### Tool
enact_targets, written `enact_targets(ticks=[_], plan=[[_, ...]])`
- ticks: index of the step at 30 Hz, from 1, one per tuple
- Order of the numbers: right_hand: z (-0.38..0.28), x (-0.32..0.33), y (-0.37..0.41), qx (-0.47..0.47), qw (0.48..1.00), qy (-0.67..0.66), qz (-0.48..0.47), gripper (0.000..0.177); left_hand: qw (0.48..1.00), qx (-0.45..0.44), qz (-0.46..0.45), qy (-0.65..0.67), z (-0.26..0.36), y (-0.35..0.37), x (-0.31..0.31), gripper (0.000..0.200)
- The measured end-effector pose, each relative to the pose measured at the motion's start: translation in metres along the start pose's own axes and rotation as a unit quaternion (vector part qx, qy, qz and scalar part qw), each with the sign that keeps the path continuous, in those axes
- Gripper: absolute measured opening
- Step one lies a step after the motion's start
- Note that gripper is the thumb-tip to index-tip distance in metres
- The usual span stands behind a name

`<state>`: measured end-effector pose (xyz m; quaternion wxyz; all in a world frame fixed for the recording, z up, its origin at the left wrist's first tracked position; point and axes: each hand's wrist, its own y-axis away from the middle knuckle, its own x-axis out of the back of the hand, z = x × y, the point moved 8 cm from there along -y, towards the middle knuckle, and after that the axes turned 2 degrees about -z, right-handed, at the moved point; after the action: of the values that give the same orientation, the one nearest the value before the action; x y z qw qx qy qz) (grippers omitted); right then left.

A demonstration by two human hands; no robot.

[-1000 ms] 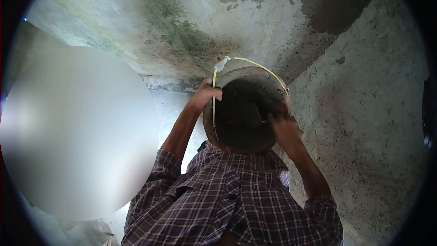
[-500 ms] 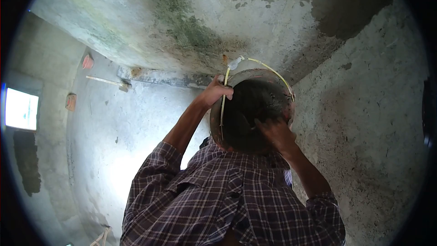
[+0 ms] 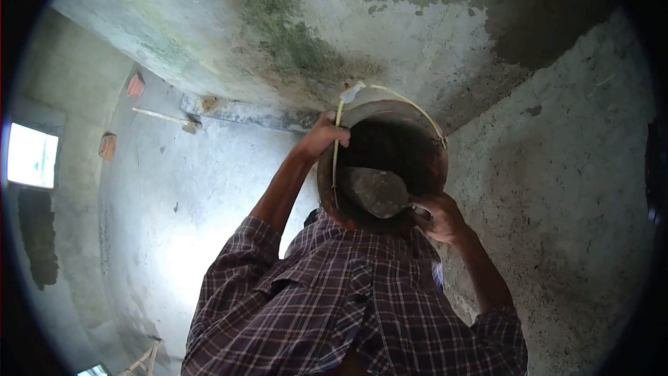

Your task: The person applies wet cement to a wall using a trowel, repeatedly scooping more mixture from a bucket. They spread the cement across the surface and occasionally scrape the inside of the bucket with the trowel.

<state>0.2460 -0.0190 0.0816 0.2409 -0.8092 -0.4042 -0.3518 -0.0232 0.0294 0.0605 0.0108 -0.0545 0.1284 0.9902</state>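
my left hand [image 3: 325,136] gripping the left rim of a round rust-brown metal bucket [image 3: 398,147], dark and mortar-caked inside, thin yellow wire handle [image 3: 410,106] arching over its far edge, bucket hanging before the rough grey plaster wall [image 3: 557,188], my right hand [image 3: 442,217] clasping a grey mortar-smeared trowel [image 3: 376,191], blade lying across the bucket's near mouth

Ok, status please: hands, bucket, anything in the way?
Left hand grips bucket rim. Right hand holds trowel, blade in bucket mouth. Nothing blocks the hands.

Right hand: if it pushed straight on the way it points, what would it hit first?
Probably the dark inside of the bucket: the right hand aims its trowel into it. Depth is hard to judge.
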Motion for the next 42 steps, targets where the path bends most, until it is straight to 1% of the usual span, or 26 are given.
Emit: enact_targets(ticks=[1, 3, 4, 6, 7, 9, 10, 12, 13, 15, 19, 21, 22, 24, 25, 27, 29, 31, 33, 34, 36, 37, 38, 39, 40, 42], plan=[[-0.003, 0.008, -0.001, 0.001, 1.000, 0.003, 0.001, 0.035, 1.000, -0.001, 0.013, 0.022, -0.004, 0.001, 0.007, 0.027], [0.012, 0.012, 0.005, -0.169, 0.979, -0.081, -0.084, 0.035, 0.997, 0.003, 0.028, 0.066, -0.012, 0.006, 0.016, 0.023], [0.011, 0.016, 0.006, -0.169, 0.979, -0.080, -0.085, 0.035, 0.997, 0.002, 0.029, 0.067, -0.014, 0.007, 0.017, 0.023], [0.015, 0.033, 0.009, -0.188, 0.979, -0.085, -0.007, 0.036, 0.995, 0.002, 0.046, 0.084, -0.016, 0.009, 0.021, 0.021], [0.014, 0.035, 0.007, -0.189, 0.978, -0.085, -0.007, 0.036, 0.995, 0.003, 0.046, 0.085, -0.015, 0.009, 0.020, 0.021], [0.004, 0.045, -0.005, -0.134, 0.991, 0.009, 0.014, 0.035, 0.995, 0.012, 0.040, 0.086, -0.014, 0.007, 0.017, 0.019], [0.005, 0.040, -0.010, -0.138, 0.990, 0.009, 0.017, 0.035, 0.996, 0.013, 0.036, 0.085, -0.015, 0.005, 0.016, 0.019], [0.010, 0.013, -0.021, -0.132, 0.979, 0.145, -0.048, 0.035, 0.998, 0.004, 0.007, 0.069, -0.013, 0.001, 0.011, 0.016], [0.014, 0.002, -0.026, -0.132, 0.979, 0.146, -0.045, 0.035, 0.998, 0.001, 0.005, 0.068, -0.011, -0.001, 0.011, 0.016], [0.008, -0.024, -0.033, -0.061, 0.964, 0.252, -0.052, 0.034, 0.997, -0.006, -0.004, 0.075, -0.012, 0.000, 0.006, 0.018], [0.010, -0.048, -0.033, -0.055, 0.960, 0.261, -0.079, 0.034, 0.997, -0.003, 0.004, 0.081, -0.012, 0.002, 0.004, 0.018], [0.007, -0.048, -0.032, -0.029, 0.972, 0.215, -0.093, 0.034, 0.998, 0.015, -0.030, 0.060, -0.014, 0.001, -0.002, 0.036], [0.007, -0.043, -0.035, -0.024, 0.972, 0.217, -0.089, 0.034, 0.998, 0.010, -0.028, 0.058, -0.011, -0.001, -0.001, 0.036], [-0.003, -0.035, -0.030, 0.005, 0.991, 0.120, -0.056, 0.032, 0.998, 0.027, 0.029, 0.053, -0.018, 0.005, 0.004, 0.056], [-0.001, -0.037, -0.030, 0.008, 0.991, 0.121, -0.055, 0.032, 0.998, 0.033, 0.000, 0.060, -0.026, -0.001, 0.006, 0.071], [0.005, -0.034, -0.024, -0.022, 1.000, -0.004, -0.009, 0.033, 0.997, 0.031, -0.003, 0.068, -0.031, -0.001, 0.008, 0.067], [0.006, -0.027, -0.020, -0.040, 0.999, -0.012, -0.009, 0.033, 0.997, 0.024, -0.001, 0.077, -0.027, 0.001, 0.009, 0.063], [0.004, -0.009, -0.021, -0.056, 0.998, -0.023, -0.007, 0.033, 0.998, 0.031, 0.001, 0.055, -0.014, 0.005, 0.007, 0.053], [-0.010, 0.014, -0.023, 0.002, 0.994, 0.106, -0.017, 0.036, 0.999, 0.028, -0.005, 0.043, -0.019, 0.001, 0.008, 0.049], [-0.012, 0.023, -0.023, -0.001, 0.994, 0.109, -0.015, 0.036, 0.999, 0.020, -0.014, 0.028, -0.017, -0.004, 0.007, 0.045], [-0.002, 0.027, -0.020, -0.084, 0.975, 0.187, -0.082, 0.039, 0.999, 0.018, -0.014, 0.044, -0.018, -0.004, 0.002, 0.045], [0.001, 0.029, -0.022, -0.086, 0.975, 0.188, -0.078, 0.039, 0.998, 0.013, -0.010, 0.058, -0.016, -0.007, 0.003, 0.045], [0.007, 0.024, -0.019, -0.099, 0.968, 0.205, -0.106, 0.041, 0.998, 0.014, -0.013, 0.058, -0.017, -0.008, 0.003, 0.045], [0.014, 0.019, -0.017, -0.112, 0.959, 0.221, -0.134, 0.042, 0.998, 0.023, -0.030, 0.046, -0.019, -0.009, 0.002, 0.045], [0.018, 0.014, -0.017, -0.114, 0.959, 0.221, -0.135, 0.042, 0.998, 0.031, -0.046, 0.034, -0.021, -0.010, 0.001, 0.045], [-0.004, 0.000, -0.022, 0.066, 0.950, 0.301, -0.058, 0.040, 0.998, 0.030, -0.043, 0.039, -0.023, -0.011, -0.002, 0.048]])
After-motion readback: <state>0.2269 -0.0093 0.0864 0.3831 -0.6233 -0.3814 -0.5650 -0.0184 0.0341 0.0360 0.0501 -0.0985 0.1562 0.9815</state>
